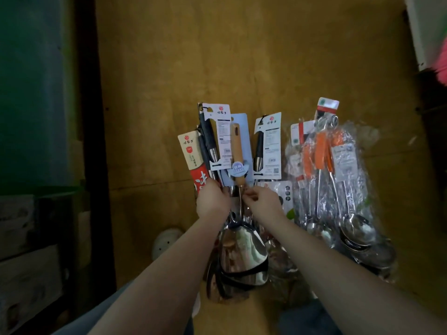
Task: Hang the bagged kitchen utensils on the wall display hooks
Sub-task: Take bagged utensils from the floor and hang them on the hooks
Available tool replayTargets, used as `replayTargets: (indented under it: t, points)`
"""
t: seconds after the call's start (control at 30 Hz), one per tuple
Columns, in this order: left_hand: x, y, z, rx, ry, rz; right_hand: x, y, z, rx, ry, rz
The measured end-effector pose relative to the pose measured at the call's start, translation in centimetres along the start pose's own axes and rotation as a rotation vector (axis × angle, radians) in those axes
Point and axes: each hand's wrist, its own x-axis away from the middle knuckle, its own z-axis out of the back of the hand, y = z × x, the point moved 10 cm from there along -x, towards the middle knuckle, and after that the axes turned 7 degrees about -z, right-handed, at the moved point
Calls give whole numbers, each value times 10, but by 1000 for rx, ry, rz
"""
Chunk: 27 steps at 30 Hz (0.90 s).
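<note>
Several packaged utensils hang against a brown board wall (242, 56). My left hand (211, 200) grips a bunch of steel shafts below the dark-handled utensils on white cards (216, 136) and a red-and-cream card (196, 160). My right hand (262, 203) pinches the thin shaft just under a wooden-handled spatula (237, 153) on a blue card; its shiny blade (244, 252) hangs between my forearms. Another dark-handled utensil on a white card (268, 146) hangs just right. Clear bags of orange-handled ladles (333, 180) hang further right. The hooks themselves are hidden behind the cards.
A dark vertical post (89, 141) and a green surface (36, 93) stand to the left, with pale boxes (21, 250) low down. A white rounded object (167, 243) lies below the board. A white panel (425, 27) and something pink (442, 66) show at the top right.
</note>
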Motion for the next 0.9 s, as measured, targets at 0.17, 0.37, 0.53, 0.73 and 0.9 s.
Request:
replayTargets:
  t: [0.17,0.37,0.53,0.73,0.9]
  points:
    - [13,12,2,153,-44,-122,0,-6,-2,35,-64,-18]
    - [24,2,18,259,26,-112,2,-11,0,77,-53,-20]
    - [28,-14,23,291,80,-53,7,6,9,251,131,-117]
    - [28,-8,16,335,38,-73,5,17,-4,381,49,-192]
    - [48,8,32,325,40,-56,30,10,8,318,39,-162]
